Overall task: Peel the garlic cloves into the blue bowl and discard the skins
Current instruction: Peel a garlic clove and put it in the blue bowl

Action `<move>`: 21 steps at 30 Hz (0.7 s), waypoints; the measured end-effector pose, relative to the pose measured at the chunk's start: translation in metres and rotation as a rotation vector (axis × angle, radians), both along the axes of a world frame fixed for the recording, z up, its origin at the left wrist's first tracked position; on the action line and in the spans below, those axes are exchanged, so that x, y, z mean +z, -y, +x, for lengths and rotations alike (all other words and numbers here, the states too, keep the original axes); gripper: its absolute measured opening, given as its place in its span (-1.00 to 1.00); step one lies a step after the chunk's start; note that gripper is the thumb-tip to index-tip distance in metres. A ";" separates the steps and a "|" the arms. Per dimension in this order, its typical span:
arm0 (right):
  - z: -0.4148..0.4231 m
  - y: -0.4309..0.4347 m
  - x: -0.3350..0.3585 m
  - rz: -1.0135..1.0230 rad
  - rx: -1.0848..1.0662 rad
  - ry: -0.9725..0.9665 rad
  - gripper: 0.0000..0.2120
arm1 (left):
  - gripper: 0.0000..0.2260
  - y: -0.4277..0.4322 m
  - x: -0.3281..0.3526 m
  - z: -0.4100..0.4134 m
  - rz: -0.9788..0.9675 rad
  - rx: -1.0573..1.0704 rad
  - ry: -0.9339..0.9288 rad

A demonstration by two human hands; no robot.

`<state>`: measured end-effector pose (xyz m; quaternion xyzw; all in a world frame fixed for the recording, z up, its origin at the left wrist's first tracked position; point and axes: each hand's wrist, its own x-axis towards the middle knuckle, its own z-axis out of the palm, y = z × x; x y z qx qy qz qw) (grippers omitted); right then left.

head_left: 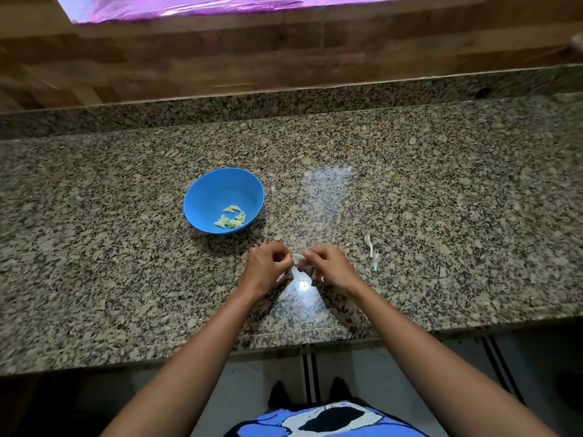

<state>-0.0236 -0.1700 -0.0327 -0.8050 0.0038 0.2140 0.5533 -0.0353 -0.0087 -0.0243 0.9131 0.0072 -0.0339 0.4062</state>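
Note:
A blue bowl [205,197] stands on the granite counter, left of centre, with several peeled pale-yellow garlic cloves [232,217] in its bottom. Just in front of it and to the right, my left hand [266,266] and my right hand [328,264] meet above the counter. Both pinch one small pale garlic clove [298,256] between their fingertips. A few whitish garlic skins [371,250] lie on the counter to the right of my right hand.
The speckled granite counter [441,200] runs the full width, with a raised granite lip and a wooden wall behind. Its front edge is close to my body. Below it are a tiled floor and dark shoes.

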 end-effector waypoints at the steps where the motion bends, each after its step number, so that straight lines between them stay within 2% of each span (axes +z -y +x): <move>1: 0.001 -0.001 -0.001 0.014 0.003 -0.030 -0.81 | -0.94 0.000 0.000 0.000 -0.006 -0.001 0.005; 5: 0.003 -0.001 -0.001 -0.027 0.019 -0.054 -0.85 | -0.93 0.000 -0.001 -0.005 -0.009 -0.020 0.027; 9: 0.001 -0.002 0.005 -0.230 0.096 0.116 -0.84 | -0.92 -0.004 0.002 -0.003 -0.043 -0.060 0.026; 15: 0.002 -0.003 0.009 -0.393 0.151 0.307 -0.81 | -0.91 -0.007 0.003 0.002 -0.090 0.002 0.023; 17: 0.000 -0.002 0.006 -0.403 0.149 0.334 -0.81 | -0.90 -0.014 0.002 0.002 -0.105 0.076 0.008; 21: 0.003 0.004 0.004 -0.304 0.019 0.272 -0.83 | -0.96 -0.013 -0.002 -0.004 -0.072 0.058 -0.074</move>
